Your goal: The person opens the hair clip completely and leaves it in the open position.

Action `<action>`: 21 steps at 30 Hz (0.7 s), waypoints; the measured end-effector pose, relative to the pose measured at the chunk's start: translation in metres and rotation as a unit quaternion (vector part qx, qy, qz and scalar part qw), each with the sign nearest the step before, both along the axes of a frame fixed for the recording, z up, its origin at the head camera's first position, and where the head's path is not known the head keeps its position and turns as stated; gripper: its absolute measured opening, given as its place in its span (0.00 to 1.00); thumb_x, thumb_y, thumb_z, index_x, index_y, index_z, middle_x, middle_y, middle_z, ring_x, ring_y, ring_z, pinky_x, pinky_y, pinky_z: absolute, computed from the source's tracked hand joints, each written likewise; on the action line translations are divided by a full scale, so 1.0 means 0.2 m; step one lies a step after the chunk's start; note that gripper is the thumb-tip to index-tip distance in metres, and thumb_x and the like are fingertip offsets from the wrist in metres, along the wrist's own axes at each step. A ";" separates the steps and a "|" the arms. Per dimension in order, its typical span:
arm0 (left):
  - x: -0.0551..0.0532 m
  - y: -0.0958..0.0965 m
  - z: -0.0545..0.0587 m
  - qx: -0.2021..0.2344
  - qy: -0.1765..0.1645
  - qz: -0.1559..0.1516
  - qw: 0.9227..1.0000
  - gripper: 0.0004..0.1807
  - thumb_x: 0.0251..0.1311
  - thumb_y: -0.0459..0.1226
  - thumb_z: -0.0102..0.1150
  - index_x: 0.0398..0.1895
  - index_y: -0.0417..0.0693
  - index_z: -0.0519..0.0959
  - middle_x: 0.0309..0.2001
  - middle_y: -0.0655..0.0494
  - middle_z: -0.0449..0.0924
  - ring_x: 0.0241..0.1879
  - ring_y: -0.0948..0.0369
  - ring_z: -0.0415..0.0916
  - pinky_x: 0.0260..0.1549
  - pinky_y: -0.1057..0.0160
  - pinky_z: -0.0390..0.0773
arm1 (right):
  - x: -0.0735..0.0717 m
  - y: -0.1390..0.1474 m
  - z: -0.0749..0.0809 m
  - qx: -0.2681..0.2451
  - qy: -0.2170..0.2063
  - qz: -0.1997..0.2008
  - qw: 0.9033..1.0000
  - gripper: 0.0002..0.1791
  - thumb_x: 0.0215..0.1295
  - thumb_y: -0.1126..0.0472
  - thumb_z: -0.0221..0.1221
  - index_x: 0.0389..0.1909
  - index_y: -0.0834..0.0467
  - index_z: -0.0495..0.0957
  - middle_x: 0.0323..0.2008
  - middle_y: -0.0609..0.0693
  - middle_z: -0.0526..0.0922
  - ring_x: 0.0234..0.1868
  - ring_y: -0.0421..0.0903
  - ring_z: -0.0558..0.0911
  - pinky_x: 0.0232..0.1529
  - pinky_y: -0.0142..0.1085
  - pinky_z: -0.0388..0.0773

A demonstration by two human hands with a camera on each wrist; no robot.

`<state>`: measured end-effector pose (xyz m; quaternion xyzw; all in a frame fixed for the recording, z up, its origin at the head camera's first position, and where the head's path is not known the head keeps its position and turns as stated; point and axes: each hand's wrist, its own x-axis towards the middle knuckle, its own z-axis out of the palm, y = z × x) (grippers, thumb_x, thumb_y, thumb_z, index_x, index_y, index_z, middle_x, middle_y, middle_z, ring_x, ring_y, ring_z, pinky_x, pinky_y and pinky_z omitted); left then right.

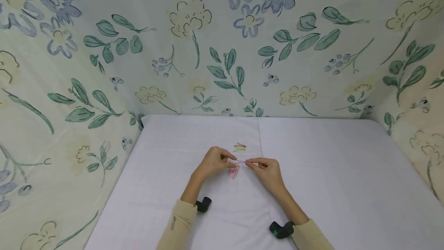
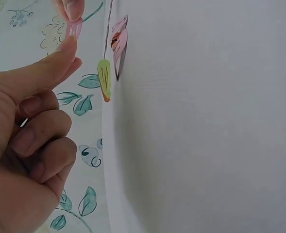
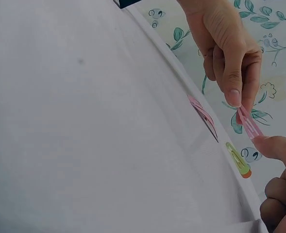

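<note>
A pink snap hair clip (image 1: 240, 161) is stretched between my two hands above the white cloth. My left hand (image 1: 216, 162) pinches one end of it with thumb and forefinger, and my right hand (image 1: 266, 169) pinches the other. In the right wrist view the slotted middle of this hair clip (image 3: 250, 123) shows between the fingertips. Below the hands, a small group of pink hair clips (image 1: 233, 172) lies on the cloth. Just beyond lie a green hair clip (image 1: 239, 150) and orange-brown hair clips (image 1: 240, 146), partly overlapping in the left wrist view.
The white cloth (image 1: 333, 173) covers the table, with a fold line running near the clips. Floral curtains (image 1: 222, 49) hang behind and at both sides. A black wrist device (image 1: 281, 230) sits by the right sleeve, another black device (image 1: 204, 205) by the left.
</note>
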<state>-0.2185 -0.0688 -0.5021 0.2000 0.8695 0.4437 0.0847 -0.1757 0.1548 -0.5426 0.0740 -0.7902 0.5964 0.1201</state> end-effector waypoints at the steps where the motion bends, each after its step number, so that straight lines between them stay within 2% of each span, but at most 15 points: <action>1: -0.01 0.00 0.00 -0.009 0.000 -0.004 1.000 0.09 0.53 0.35 0.79 0.38 0.45 0.92 0.15 0.63 0.65 0.19 0.68 0.59 0.21 0.71 0.60 | -0.01 0.00 0.00 0.005 -0.007 0.002 1.000 0.04 0.58 0.63 0.75 0.34 0.57 0.92 0.10 0.42 0.59 0.14 0.29 0.54 0.16 0.25 0.51; 7: -0.06 -0.01 0.04 -0.052 0.009 -0.016 0.998 0.09 0.54 0.36 0.78 0.39 0.46 0.92 0.18 0.62 0.71 0.21 0.67 0.63 0.23 0.70 0.62 | -0.06 -0.01 -0.01 0.036 -0.027 0.005 0.999 0.04 0.59 0.61 0.75 0.34 0.57 0.92 0.10 0.41 0.59 0.14 0.30 0.54 0.16 0.26 0.51; 12: -0.12 0.00 0.05 -0.084 0.020 -0.018 0.996 0.09 0.55 0.37 0.78 0.39 0.46 0.92 0.18 0.62 0.70 0.22 0.67 0.63 0.24 0.70 0.62 | -0.12 -0.02 -0.01 0.051 -0.029 -0.001 0.998 0.04 0.59 0.61 0.75 0.33 0.57 0.92 0.10 0.41 0.60 0.14 0.31 0.54 0.17 0.26 0.52; 18: -0.16 0.04 0.04 -0.148 0.057 -0.024 0.987 0.09 0.56 0.37 0.77 0.39 0.44 0.92 0.16 0.63 0.66 0.20 0.68 0.61 0.22 0.71 0.59 | -0.17 -0.03 -0.03 0.062 -0.015 -0.005 0.998 0.02 0.59 0.64 0.74 0.32 0.59 0.92 0.10 0.41 0.61 0.14 0.29 0.55 0.17 0.25 0.51; 21: -0.17 0.05 0.04 -0.166 0.067 -0.023 0.984 0.09 0.56 0.36 0.77 0.40 0.44 0.92 0.16 0.63 0.66 0.20 0.68 0.61 0.22 0.71 0.58 | -0.19 -0.03 -0.03 0.073 -0.002 -0.005 0.997 0.02 0.58 0.66 0.75 0.32 0.60 0.92 0.10 0.40 0.61 0.13 0.27 0.55 0.16 0.25 0.52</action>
